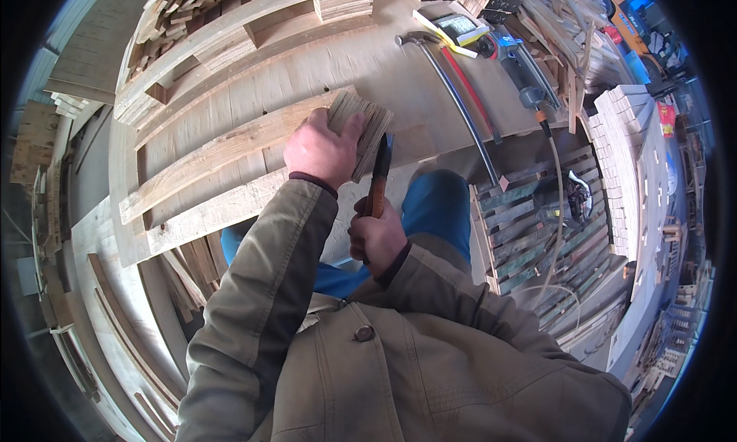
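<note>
My left hand (318,152) is closed around a short, rough-faced wooden block (367,119), its thumb and fingers over the near side. The block rests over the end of a long plank (223,156) that belongs to a pallet-like wooden frame. Close to the block's right edge, my right hand (378,236) grips a tool with a dark upper part and an orange-brown handle (377,192). The tool points up and slightly right; its exact kind cannot be made out. Whether it touches the block is unclear.
On the plywood bench (391,73) lie a long-handled hammer (447,85), a red bar (468,81) and a yellow-edged device (458,29). A grey air tool (531,98) with a hose sits at the right. A slatted pallet (530,235) and stacked boards (620,165) stand beyond.
</note>
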Action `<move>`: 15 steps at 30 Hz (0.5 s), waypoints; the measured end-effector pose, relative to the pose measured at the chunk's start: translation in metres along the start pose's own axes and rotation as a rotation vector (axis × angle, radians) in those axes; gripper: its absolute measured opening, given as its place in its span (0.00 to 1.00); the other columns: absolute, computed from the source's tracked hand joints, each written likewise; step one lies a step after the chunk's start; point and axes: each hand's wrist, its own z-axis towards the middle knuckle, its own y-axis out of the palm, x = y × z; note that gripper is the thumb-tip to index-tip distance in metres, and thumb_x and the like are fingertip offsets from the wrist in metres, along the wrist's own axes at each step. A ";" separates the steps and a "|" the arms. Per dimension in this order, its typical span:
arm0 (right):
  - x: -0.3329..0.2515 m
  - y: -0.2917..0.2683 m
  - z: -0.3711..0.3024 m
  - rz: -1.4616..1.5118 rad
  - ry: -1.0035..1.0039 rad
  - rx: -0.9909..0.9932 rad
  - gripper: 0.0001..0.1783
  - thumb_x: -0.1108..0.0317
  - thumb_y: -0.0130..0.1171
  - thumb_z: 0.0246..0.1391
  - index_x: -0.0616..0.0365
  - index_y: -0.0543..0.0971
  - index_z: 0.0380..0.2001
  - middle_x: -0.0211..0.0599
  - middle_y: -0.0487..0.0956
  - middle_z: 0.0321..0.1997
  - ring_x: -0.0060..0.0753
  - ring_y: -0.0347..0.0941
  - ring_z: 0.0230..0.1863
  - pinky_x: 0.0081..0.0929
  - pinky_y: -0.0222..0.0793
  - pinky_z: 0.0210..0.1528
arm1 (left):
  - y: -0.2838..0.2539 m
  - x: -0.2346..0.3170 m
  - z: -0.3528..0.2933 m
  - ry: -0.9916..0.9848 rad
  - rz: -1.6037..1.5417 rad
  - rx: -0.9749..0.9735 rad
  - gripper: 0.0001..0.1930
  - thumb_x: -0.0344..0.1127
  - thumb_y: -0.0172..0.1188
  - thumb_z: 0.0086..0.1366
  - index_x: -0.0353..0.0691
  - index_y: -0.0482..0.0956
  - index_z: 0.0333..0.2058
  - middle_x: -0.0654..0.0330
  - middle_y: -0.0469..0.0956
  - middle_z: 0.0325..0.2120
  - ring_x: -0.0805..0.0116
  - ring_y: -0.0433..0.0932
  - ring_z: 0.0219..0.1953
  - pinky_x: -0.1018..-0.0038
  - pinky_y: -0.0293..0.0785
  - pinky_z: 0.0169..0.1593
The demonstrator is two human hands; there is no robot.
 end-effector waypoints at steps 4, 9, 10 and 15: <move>-0.003 -0.005 0.002 -0.037 0.008 0.001 0.24 0.80 0.56 0.48 0.55 0.65 0.50 0.32 0.67 0.27 0.25 0.61 0.19 0.29 0.56 0.20 | -0.001 0.003 0.000 -0.012 0.007 0.009 0.31 0.63 0.66 0.66 0.34 0.86 0.44 0.43 0.87 0.33 0.42 0.87 0.40 0.55 0.81 0.47; -0.008 -0.011 0.003 -0.079 0.017 -0.016 0.24 0.79 0.57 0.48 0.57 0.66 0.50 0.33 0.68 0.29 0.26 0.63 0.21 0.29 0.57 0.20 | -0.003 0.000 0.008 -0.074 -0.011 -0.022 0.31 0.64 0.66 0.66 0.34 0.86 0.43 0.44 0.87 0.34 0.43 0.87 0.40 0.56 0.81 0.46; -0.007 -0.012 0.002 -0.109 0.021 -0.006 0.24 0.79 0.57 0.48 0.57 0.66 0.50 0.33 0.68 0.30 0.26 0.63 0.21 0.30 0.58 0.20 | -0.002 -0.001 0.006 -0.075 0.009 -0.017 0.31 0.64 0.66 0.66 0.34 0.86 0.43 0.44 0.88 0.34 0.44 0.87 0.40 0.56 0.81 0.46; -0.006 -0.009 0.005 -0.201 -0.026 0.052 0.24 0.77 0.58 0.49 0.60 0.68 0.51 0.34 0.69 0.30 0.27 0.65 0.23 0.31 0.61 0.20 | -0.006 0.002 0.003 -0.049 -0.056 -0.032 0.35 0.66 0.67 0.64 0.31 0.84 0.46 0.41 0.87 0.34 0.42 0.87 0.42 0.54 0.82 0.50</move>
